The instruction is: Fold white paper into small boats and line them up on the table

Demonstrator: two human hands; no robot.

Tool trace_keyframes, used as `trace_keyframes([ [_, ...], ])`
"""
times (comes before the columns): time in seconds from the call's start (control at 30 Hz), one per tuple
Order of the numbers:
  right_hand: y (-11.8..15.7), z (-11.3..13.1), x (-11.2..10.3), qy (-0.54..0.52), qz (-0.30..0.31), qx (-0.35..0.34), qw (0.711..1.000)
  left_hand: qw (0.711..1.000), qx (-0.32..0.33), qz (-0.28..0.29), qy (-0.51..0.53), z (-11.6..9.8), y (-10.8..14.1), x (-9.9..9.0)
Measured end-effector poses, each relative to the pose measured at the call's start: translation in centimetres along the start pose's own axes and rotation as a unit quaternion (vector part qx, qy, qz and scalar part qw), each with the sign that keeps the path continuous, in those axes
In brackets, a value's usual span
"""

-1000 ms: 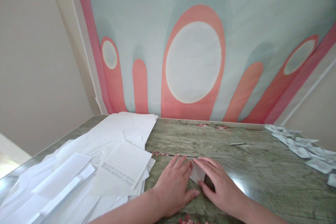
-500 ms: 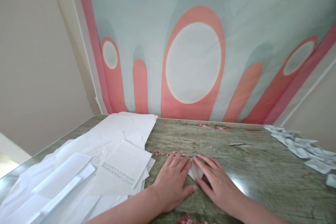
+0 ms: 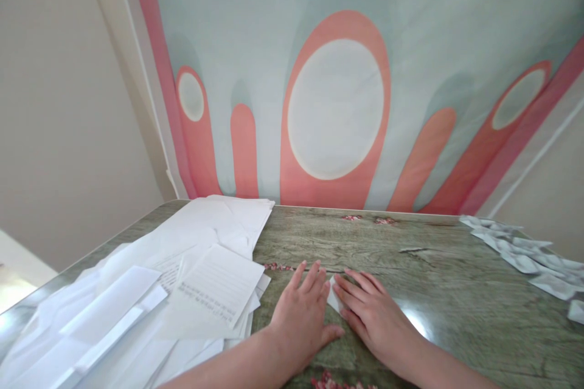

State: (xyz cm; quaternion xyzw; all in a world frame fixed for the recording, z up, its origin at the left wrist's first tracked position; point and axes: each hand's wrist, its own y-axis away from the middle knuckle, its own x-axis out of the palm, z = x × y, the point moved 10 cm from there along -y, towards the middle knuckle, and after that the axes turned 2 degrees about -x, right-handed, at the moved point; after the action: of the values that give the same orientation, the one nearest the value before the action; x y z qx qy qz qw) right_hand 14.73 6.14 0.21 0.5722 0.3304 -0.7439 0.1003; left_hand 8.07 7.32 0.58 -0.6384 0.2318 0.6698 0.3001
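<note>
A small folded white paper [image 3: 334,296] lies on the table between my hands, much of it covered by fingers. My left hand [image 3: 303,322] rests flat at its left side, fingers stretched out and pointing away from me, thumb toward the right. From the right, my right hand [image 3: 371,313] lies over the paper with its fingers extended, pressing it against the tabletop. Neither hand is closed around anything.
A spread pile of white paper sheets [image 3: 150,322], some with printed lines, covers the table's left side. Several folded paper pieces [image 3: 524,252] lie in a row along the right edge. Beyond the wood-patterned table [image 3: 319,237] stands a wall with a coral pattern [image 3: 335,194].
My right hand's fingers have slid slightly left over the folded paper, so less of it shows. My left hand has shifted only a little.
</note>
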Motion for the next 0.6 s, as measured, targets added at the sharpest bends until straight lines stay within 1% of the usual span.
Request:
trace_keyframes([
  [0.1,0.0,0.0,0.1,0.005,0.014,0.007,1.000,1.000,0.001,0.005,0.002,-0.1,0.1,0.2],
  [0.27,0.2,-0.3,1.1,0.005,0.090,0.023,0.996,0.998,0.008,0.048,0.026,0.2,0.8,0.4],
  [0.33,0.4,-0.4,1.3,-0.006,0.113,0.027,0.993,0.998,0.007,0.056,0.029,0.5,0.9,0.3],
  [0.43,0.8,-0.1,1.6,-0.030,0.136,0.021,0.990,0.998,0.010,0.048,0.033,0.4,1.0,-0.1],
  [0.53,1.2,0.4,2.0,-0.049,0.149,0.013,0.987,0.998,0.023,0.039,0.034,-0.4,1.1,-0.4],
  [0.6,1.5,0.5,2.1,-0.060,0.152,0.017,0.986,0.999,0.025,0.039,0.025,-0.9,1.2,-0.2],
])
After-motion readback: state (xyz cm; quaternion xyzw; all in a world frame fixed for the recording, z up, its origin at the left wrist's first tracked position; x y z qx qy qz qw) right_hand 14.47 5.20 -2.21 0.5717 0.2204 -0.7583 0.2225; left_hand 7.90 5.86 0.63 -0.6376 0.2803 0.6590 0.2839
